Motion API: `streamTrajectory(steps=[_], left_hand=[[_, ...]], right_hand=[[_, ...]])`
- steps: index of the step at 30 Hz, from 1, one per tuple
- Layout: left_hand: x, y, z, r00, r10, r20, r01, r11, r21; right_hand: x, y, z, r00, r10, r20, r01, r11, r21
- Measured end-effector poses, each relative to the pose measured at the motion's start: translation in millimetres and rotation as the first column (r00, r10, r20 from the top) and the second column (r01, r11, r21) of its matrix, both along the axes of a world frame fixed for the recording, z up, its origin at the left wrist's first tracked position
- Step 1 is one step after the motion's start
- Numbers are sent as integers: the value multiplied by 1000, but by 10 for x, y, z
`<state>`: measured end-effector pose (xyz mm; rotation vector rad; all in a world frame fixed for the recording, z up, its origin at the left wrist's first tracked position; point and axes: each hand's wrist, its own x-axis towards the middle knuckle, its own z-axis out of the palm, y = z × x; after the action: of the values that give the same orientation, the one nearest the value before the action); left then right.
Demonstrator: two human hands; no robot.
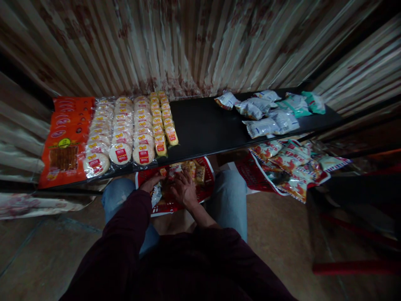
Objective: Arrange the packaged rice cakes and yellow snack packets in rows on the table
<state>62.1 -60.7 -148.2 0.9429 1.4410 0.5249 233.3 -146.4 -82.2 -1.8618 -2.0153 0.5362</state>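
Between my knees lies a red bag or box with a white edge (210, 165), holding several wrapped snacks (199, 173) in yellowish and clear wrappers. My right hand (184, 189) reaches into it, fingers spread over the packets and touching them. At its left side is my left hand (151, 184), with fingers drawn together beside a small packet (163, 172); what they hold is unclear in the dim light. Just below those fingers sits a silvery-white wrapper (156, 195).
A black shelf (197, 129) spans the front, above my knees. On it stand orange packs (64, 129), rows of round wrapped crackers (120, 154), yellow packets (160, 144), and white (261, 127) and green (314, 102) packets. More packets (293, 161) fill a red bag at right.
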Motion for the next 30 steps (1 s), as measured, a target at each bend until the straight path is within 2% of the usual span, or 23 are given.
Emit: streamTrajectory(steps=[3, 5, 8, 11, 15, 17, 21, 23, 26, 28, 30], left_hand=[[65, 54, 83, 993, -59, 99, 66, 995, -71], [132, 108, 151, 980, -153, 125, 154, 988, -2], [232, 144, 256, 953, -304, -12, 302, 940, 157], [324, 100, 340, 896, -385, -222, 431, 875, 221], [421, 2, 415, 863, -375, -339, 482, 813, 327], [449, -31, 455, 841, -376, -390, 520, 763, 385], [463, -55, 574, 735, -416, -535, 652, 649, 392], [447, -55, 659, 684, -400, -610, 688, 633, 357], [382, -82, 810, 592, -356, -723, 711, 654, 260], [317, -154, 901, 531, -337, -777, 718, 666, 202], [254, -284, 949, 504, -342, -793, 740, 645, 192]], right_hand=[[-18, -29, -33, 1000, -8, 5, 8, 1000, -28], [-8, -17, -51, 1000, -27, -1, 27, 1000, 6], [10, 3, -30, 993, -116, -1, 115, 991, 69], [12, -15, 42, 983, -176, 54, 172, 982, 73], [-2, -90, 128, 964, -218, 153, 219, 976, 6], [-16, -130, 143, 956, -227, 187, 237, 971, -36], [-62, -175, 129, 956, -189, 224, 227, 960, -160], [-82, -170, 117, 957, -175, 231, 228, 946, -230], [-95, -135, 111, 960, -155, 231, 221, 929, -298], [-94, -107, 118, 962, -148, 229, 218, 923, -318], [-92, -85, 129, 963, -147, 226, 216, 922, -322]])
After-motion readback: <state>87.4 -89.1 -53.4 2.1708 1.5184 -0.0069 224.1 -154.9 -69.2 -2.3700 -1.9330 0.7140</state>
